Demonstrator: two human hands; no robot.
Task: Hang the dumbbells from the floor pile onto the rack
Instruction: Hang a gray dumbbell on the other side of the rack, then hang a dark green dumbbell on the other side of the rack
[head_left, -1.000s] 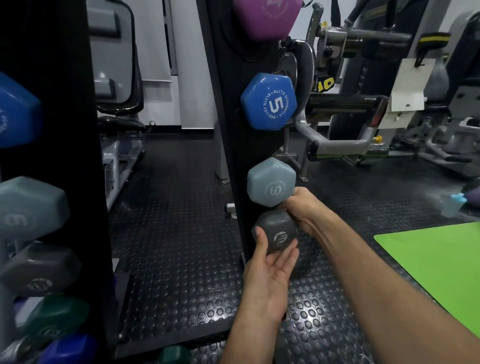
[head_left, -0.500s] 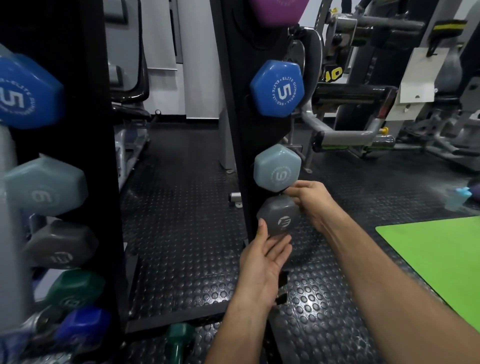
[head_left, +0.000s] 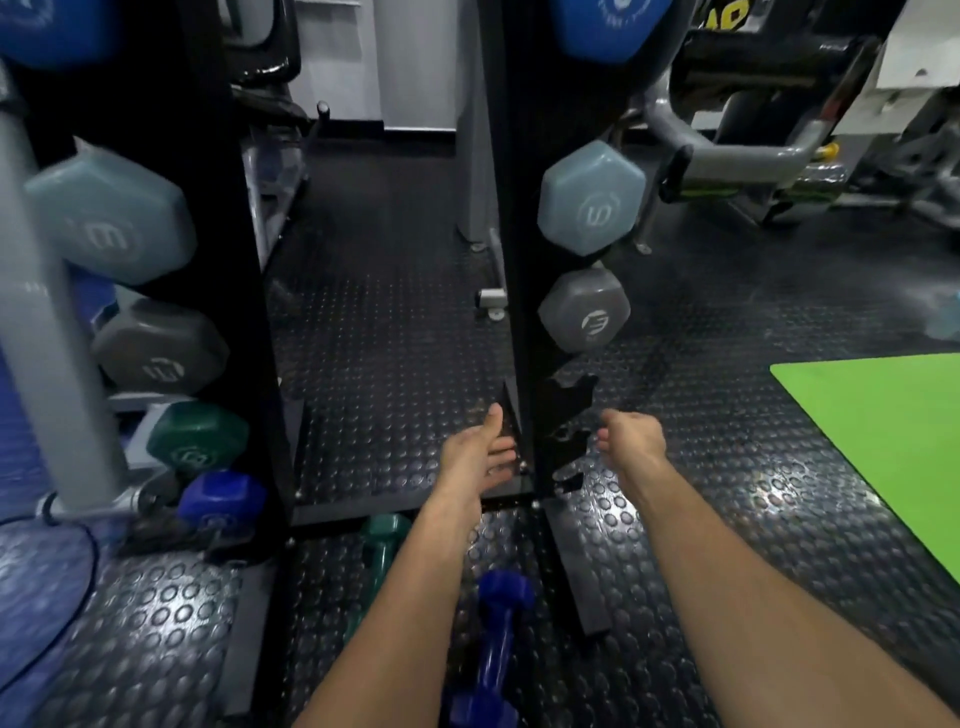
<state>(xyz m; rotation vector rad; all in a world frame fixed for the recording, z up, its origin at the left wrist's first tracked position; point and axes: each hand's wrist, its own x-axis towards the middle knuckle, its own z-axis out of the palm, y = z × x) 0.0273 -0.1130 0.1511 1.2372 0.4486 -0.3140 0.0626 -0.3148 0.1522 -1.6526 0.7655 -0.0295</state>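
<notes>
A black upright rack (head_left: 519, 218) stands ahead, carrying a grey dumbbell (head_left: 584, 312) below a pale blue one (head_left: 589, 200) and a bright blue one (head_left: 597, 26). Empty black hooks (head_left: 569, 402) sit under the grey dumbbell. My left hand (head_left: 475, 457) is open, palm up, just left of the rack's foot. My right hand (head_left: 631, 439) hangs loosely, empty, just right of the hooks. On the floor near me lie a green dumbbell (head_left: 382, 545) and a dark blue dumbbell (head_left: 498, 644), partly hidden by my left forearm.
A mirror-like panel or second rack side at left shows pale blue (head_left: 111, 218), grey (head_left: 161, 356), green (head_left: 200, 441) and blue (head_left: 221, 501) dumbbells. A green mat (head_left: 883, 441) lies at right. Gym machines (head_left: 753, 130) stand behind on the studded rubber floor.
Both hands have let go of the grey dumbbell, which now hangs on the rack, and dropped below it. My view has tilted down, revealing the floor dumbbells.
</notes>
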